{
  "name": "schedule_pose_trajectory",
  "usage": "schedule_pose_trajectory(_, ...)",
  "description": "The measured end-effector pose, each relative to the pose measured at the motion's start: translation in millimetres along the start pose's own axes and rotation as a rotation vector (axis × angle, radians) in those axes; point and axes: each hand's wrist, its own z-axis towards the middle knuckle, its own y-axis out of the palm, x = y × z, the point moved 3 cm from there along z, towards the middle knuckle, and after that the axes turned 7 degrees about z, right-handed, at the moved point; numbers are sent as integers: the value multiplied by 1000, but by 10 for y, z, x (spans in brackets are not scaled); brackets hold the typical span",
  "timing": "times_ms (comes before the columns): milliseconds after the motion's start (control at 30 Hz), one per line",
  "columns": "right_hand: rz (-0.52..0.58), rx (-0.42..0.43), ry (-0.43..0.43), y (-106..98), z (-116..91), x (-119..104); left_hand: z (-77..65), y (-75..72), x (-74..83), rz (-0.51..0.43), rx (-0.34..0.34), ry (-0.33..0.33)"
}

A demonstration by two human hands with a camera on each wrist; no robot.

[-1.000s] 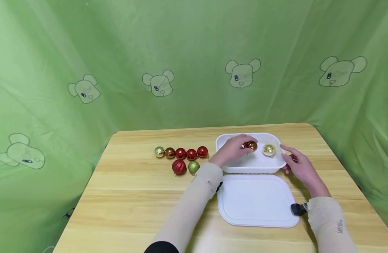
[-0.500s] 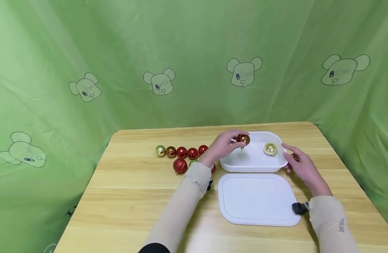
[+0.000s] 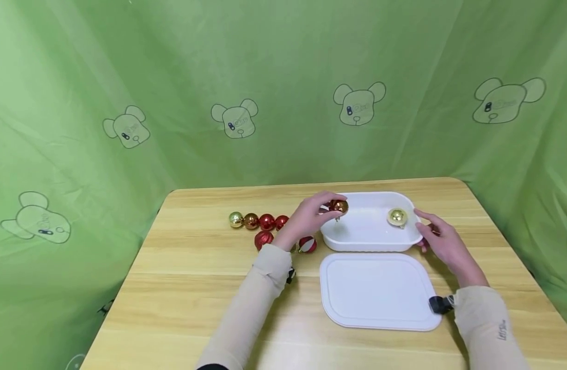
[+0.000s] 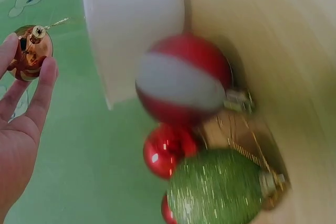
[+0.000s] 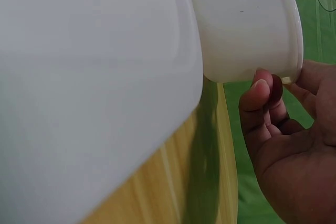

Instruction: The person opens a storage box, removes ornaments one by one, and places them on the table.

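Note:
My left hand pinches a shiny copper-coloured Christmas bauble between thumb and fingers, over the left end of a white plastic container. In the left wrist view the bauble shows its gold cap and string. At the container's right end, my right hand holds the rim, fingers curled against its outer wall in the right wrist view. Inside the container, near that end, lies a gold bauble. Below my left forearm a red-and-white bauble and a glittery green one lie on the table.
A white lid lies flat in front of the container. Left of it, a gold bauble, a bronze one and red ones form a row. A ridged red bauble sits nearer. Green cloth hangs behind.
My left hand has moved left with the copper bauble, from over the container's middle to its left end. My right hand keeps its place at the rim.

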Motion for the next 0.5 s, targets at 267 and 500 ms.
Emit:
schedule_pose_trajectory(267,5,1,1,7,4,11,-287,-283,-80,26,43,-24)
schedule_pose_trajectory(500,-1,-1,-6,6,9,-12,-550,-531,-188,35,90,-67)
